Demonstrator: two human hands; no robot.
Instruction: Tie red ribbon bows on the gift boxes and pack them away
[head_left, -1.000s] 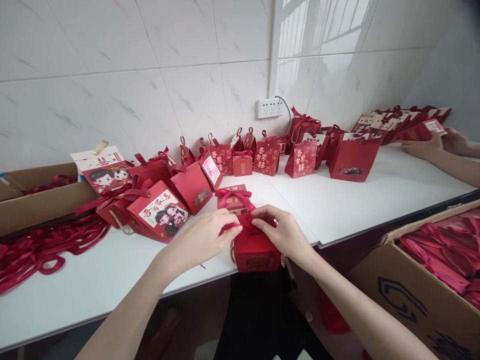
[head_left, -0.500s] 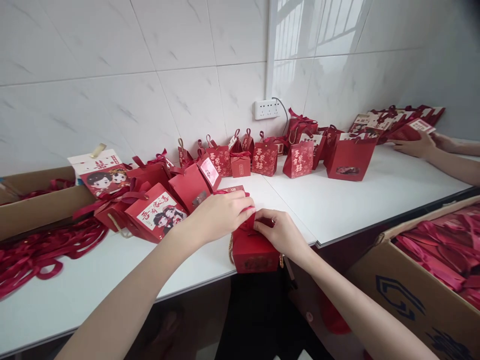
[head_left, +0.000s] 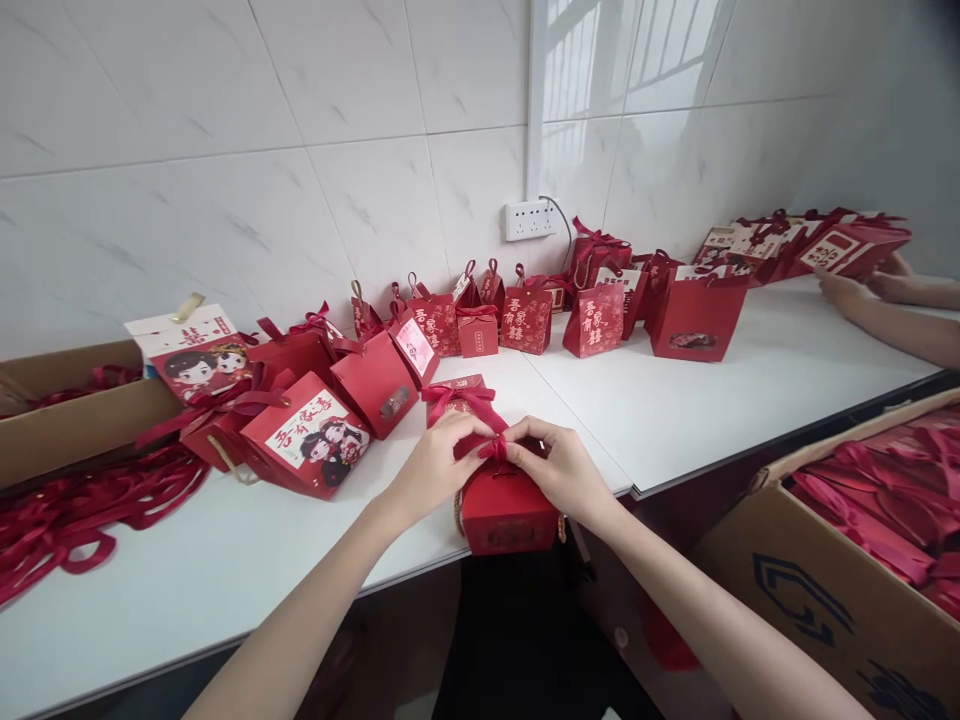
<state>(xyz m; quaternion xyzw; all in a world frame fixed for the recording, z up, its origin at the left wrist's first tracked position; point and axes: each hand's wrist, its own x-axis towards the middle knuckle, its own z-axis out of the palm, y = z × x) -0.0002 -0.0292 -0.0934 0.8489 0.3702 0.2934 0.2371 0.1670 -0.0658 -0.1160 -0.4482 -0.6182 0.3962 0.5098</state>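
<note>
A small red gift box (head_left: pixel 508 510) stands at the front edge of the white table (head_left: pixel 720 390), right before me. A dark red ribbon (head_left: pixel 495 447) lies across its top. My left hand (head_left: pixel 431 468) pinches the ribbon from the left with its fingers closed. From the right, my right hand (head_left: pixel 564 468) pinches the same ribbon, fingertips almost meeting the left ones. Just behind the hands lies another flat red box with a tied bow (head_left: pixel 461 397).
Several red gift bags and boxes (head_left: pixel 525 318) line the tiled wall. Loose red ribbons (head_left: pixel 82 505) and a cardboard box (head_left: pixel 67 415) lie at the left. A carton of red ribbons (head_left: pixel 862 540) sits at lower right. Another person's hands (head_left: pixel 862 290) handle a red box at far right.
My left hand came back from the bow-tied box behind to the ribbon on the near box, and both hands now pinch it together. The other person's hands lifted a red box.
</note>
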